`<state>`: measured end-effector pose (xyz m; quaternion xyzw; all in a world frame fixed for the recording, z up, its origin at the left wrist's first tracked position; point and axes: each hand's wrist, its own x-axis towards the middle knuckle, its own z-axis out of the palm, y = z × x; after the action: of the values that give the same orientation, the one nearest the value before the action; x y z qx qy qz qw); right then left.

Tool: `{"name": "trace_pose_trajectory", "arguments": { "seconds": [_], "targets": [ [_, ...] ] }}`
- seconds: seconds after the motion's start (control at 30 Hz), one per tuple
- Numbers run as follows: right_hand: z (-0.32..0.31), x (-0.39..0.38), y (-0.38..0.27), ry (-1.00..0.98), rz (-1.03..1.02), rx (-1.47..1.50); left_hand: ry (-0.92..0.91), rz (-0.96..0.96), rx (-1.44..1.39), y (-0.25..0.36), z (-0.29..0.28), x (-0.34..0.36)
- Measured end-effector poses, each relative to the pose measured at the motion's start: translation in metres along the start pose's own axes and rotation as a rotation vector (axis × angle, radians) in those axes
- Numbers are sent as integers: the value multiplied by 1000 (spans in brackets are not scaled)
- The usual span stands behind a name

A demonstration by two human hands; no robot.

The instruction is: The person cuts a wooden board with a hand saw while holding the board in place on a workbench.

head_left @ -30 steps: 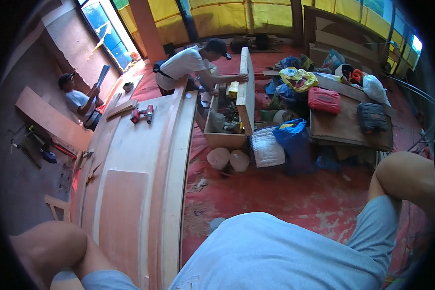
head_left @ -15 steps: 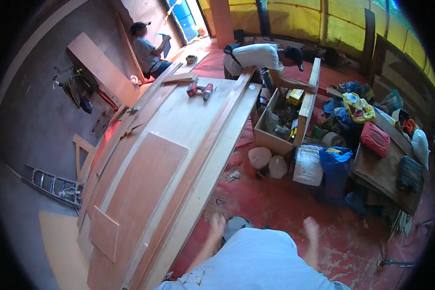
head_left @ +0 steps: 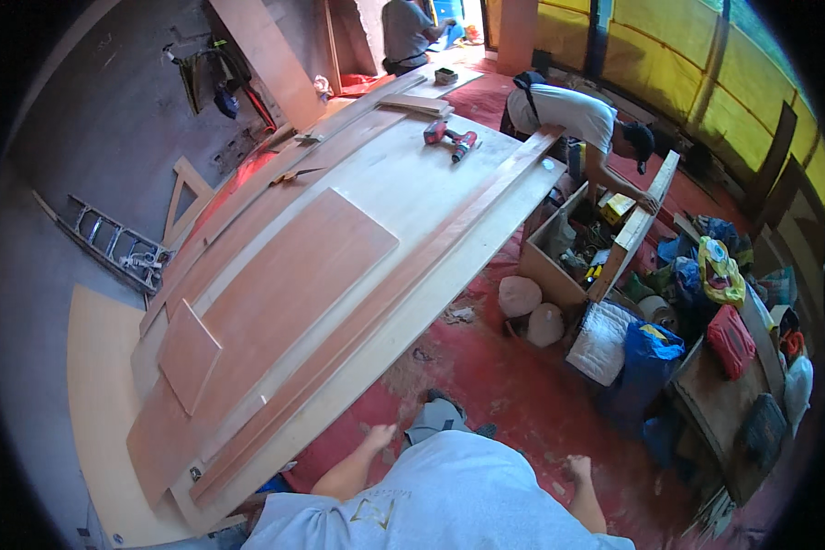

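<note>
My left hand [head_left: 379,437] hangs beside my body in a loose fist, nearest to the long edge of a big workbench [head_left: 472,247]; nothing shows in it. On my other side, my right hand [head_left: 578,468] is also curled closed above the red floor, with no object visible in it. Neither hand touches anything. The workbench is covered with pale board and holds a reddish plywood panel [head_left: 307,275], a smaller square panel [head_left: 189,357] and a long wooden strip [head_left: 376,307]. A red cordless drill [head_left: 451,140] lies toward its far end.
A co-worker [head_left: 568,115] bends over a wooden box [head_left: 552,268] of tools, a hand on an upright plank [head_left: 637,226]. Another person [head_left: 405,37] is at the back. Bags and a blue sack [head_left: 648,353] crowd the right. A ladder [head_left: 110,243] leans at left.
My view has turned left and shifted, so the bench and box sit farther right. Both hands have dropped lower, and their fingers now look curled. The bending co-worker stays at the box.
</note>
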<state>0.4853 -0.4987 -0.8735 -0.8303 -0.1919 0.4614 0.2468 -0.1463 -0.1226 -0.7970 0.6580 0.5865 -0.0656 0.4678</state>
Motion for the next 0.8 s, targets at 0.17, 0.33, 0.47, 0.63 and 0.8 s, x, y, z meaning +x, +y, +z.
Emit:
{"name": "trace_pose_trajectory", "arguments": {
  "seconds": [0.17, 0.33, 0.47, 0.63, 0.8],
  "targets": [
    [29, 38, -173, 207, 40, 529, 2, 206, -3, 157, -19, 42],
    [78, 39, -245, 115, -90, 361, 58, 553, 57, 262, -45, 43],
    [149, 17, -249, 1, -132, -12, 289, 464, 20, 262, -98, 50],
    [160, -47, -239, -242, 55, -247, 561, 313, -117, 189, -188, 95],
    [123, -67, -204, -86, 336, -100, 788, 195, -9, 127, -284, 114]
  ]
}}
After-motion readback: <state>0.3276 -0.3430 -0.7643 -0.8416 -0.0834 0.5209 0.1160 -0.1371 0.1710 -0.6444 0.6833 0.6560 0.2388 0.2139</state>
